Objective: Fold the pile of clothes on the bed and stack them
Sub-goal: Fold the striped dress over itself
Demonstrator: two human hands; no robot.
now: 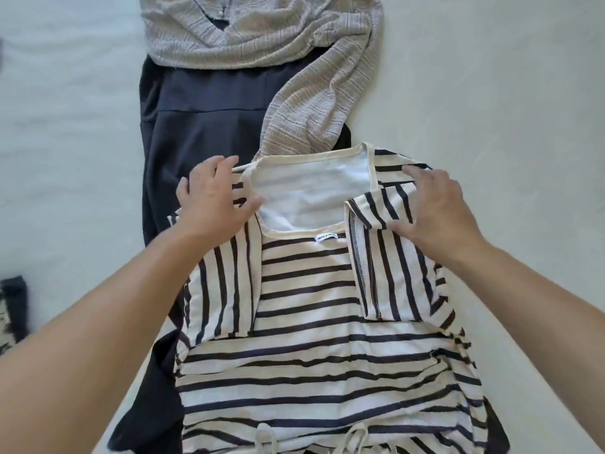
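Observation:
A white top with dark stripes [314, 348] lies flat in front of me, neckline away from me, both sleeves folded in over its chest. My left hand [212, 198] lies on the left shoulder with spread fingers, thumb at the neckline. On the folded right sleeve and shoulder my right hand [438, 208] presses with straight fingers. Under the top lies a dark navy garment [203, 126]. A grey knitted garment [262, 37] is crumpled beyond it, one end trailing down to the striped top's collar.
The pale bedsheet [491, 93] stretches out on both sides of the clothes. A dark and patterned piece of fabric [11, 309] shows at the left edge. Two drawstring ends [357, 437] hang at the striped top's near hem.

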